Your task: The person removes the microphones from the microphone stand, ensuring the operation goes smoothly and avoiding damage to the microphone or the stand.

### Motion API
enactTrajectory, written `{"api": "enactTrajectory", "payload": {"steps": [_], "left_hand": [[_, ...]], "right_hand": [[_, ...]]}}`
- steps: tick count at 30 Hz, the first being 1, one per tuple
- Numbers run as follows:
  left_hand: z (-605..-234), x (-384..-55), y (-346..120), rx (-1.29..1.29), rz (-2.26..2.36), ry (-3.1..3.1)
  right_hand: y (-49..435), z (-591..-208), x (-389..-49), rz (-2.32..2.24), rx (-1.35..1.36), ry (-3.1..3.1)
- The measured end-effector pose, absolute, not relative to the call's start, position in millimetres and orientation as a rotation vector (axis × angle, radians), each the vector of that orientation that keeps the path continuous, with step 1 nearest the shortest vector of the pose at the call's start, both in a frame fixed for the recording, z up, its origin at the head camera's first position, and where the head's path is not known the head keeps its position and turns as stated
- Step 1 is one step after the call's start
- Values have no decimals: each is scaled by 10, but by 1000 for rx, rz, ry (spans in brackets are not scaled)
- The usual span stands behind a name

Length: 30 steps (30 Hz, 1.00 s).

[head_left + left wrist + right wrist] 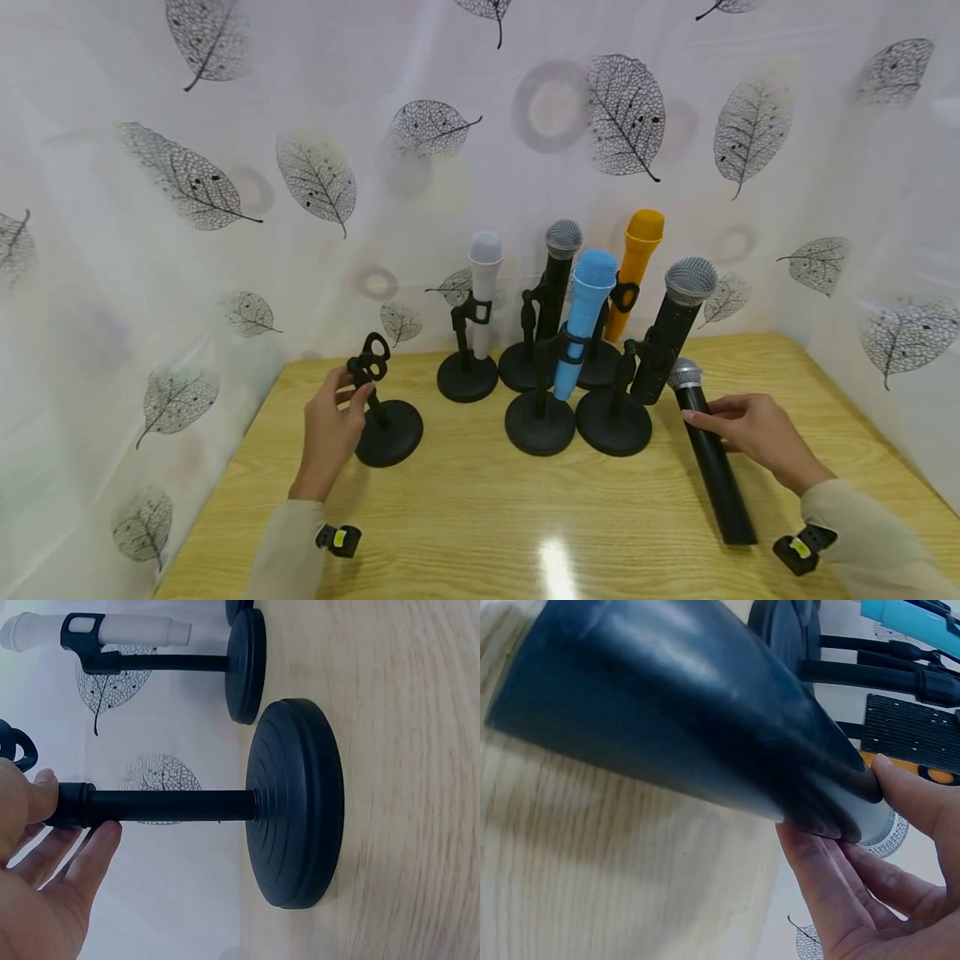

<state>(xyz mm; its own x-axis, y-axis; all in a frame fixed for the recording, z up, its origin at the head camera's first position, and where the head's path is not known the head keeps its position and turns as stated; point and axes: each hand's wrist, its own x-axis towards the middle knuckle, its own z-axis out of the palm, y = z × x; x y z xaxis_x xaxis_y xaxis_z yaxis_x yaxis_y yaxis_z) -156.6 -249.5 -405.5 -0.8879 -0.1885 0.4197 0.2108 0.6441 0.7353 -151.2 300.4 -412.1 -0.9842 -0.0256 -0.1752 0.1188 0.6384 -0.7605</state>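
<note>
My left hand point(332, 425) grips the upper post of a black microphone stand point(390, 433) at the left of the table. Its round base point(296, 802) is by the wood surface, and its ring-shaped clip point(372, 357) holds no microphone. On the right, my right hand point(761, 437) pinches a black microphone point(716, 467) with a silver mesh head, thumb on one side and fingers on the other. The microphone slants, its head away from me and its tail end toward me. In the right wrist view its dark body point(682, 705) fills much of the picture.
Several stands with microphones are grouped at the back: white point(485, 267), black with grey head point(555, 283), blue point(585, 317), orange point(637, 258) and a speckled black one point(675, 325). A leaf-print curtain point(322, 183) rises behind the wooden table point(450, 517).
</note>
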Motion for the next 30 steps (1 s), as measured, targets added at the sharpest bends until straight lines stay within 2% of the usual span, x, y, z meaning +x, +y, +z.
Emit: {"api": "enactTrajectory", "payload": {"steps": [30], "left_hand": [[-4085, -1673, -2610, 21, -1157, -2417]], "right_hand": [[2939, -4384, -1585, -1113, 18, 2696]]}}
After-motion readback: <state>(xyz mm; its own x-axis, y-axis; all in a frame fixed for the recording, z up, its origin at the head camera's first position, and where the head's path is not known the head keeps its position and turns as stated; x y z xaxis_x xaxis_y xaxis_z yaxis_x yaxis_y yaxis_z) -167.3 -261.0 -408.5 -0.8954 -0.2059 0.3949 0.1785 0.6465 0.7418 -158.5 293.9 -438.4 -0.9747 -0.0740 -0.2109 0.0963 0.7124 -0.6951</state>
